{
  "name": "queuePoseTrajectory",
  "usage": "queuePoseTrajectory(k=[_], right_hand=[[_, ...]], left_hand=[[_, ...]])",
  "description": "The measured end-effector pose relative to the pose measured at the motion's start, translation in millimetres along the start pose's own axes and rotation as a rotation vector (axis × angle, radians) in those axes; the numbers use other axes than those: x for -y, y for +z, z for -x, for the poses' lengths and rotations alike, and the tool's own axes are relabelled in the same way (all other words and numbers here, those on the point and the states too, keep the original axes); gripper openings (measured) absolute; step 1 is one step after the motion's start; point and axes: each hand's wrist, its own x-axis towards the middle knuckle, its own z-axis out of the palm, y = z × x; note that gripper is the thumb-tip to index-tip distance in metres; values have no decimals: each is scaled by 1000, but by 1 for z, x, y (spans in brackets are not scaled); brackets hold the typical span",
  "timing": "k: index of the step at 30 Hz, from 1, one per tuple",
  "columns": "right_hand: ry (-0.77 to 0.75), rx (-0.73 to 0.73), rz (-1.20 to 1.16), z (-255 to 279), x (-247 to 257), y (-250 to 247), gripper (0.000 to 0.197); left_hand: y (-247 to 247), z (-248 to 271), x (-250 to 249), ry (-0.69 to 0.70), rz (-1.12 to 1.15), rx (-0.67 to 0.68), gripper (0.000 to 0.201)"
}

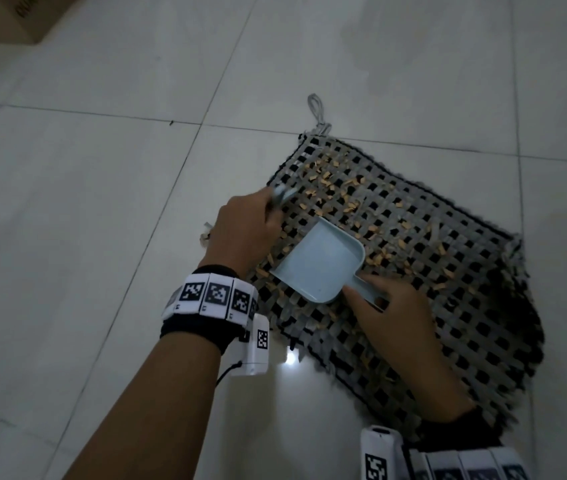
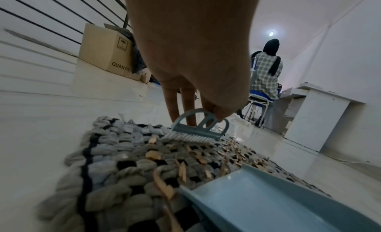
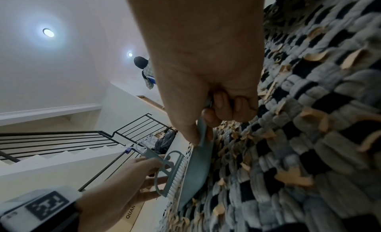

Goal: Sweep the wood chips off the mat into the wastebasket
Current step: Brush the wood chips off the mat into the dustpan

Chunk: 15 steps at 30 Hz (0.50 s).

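Woven mat [image 1: 413, 271], wood chips [image 1: 344, 199]; left hand [image 1: 240, 233] grip pinches brush [image 2: 198, 129], right hand [image 1: 389, 313] grip holds dustpan [image 1: 320, 268].

There was one woven mat [image 1: 424, 271], one pale blue dustpan [image 1: 320, 265], one small brush [image 2: 199, 128], one cardboard box [image 2: 107, 51], two hands [image 1: 240, 233], and wood chips [image 1: 341, 199] too many and too scattered to count.

A cardboard box [image 2: 107, 51] stands on the tiled floor [image 1: 102, 168] beside a black stair railing [image 2: 51, 15]. A person [image 2: 267, 69] sits by a white desk [image 2: 315, 115].
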Motion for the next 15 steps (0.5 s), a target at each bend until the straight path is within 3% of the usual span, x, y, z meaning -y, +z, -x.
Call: queuePoseTrajectory(k=[7,15], right_hand=[[27,5,4,2,-3,-1,36],[65,101,-68,3,-3,-11,20]], left_hand=[[-7,9,-1,-148,221,-205,30],[-8,13,23,-315,295,-320,28]])
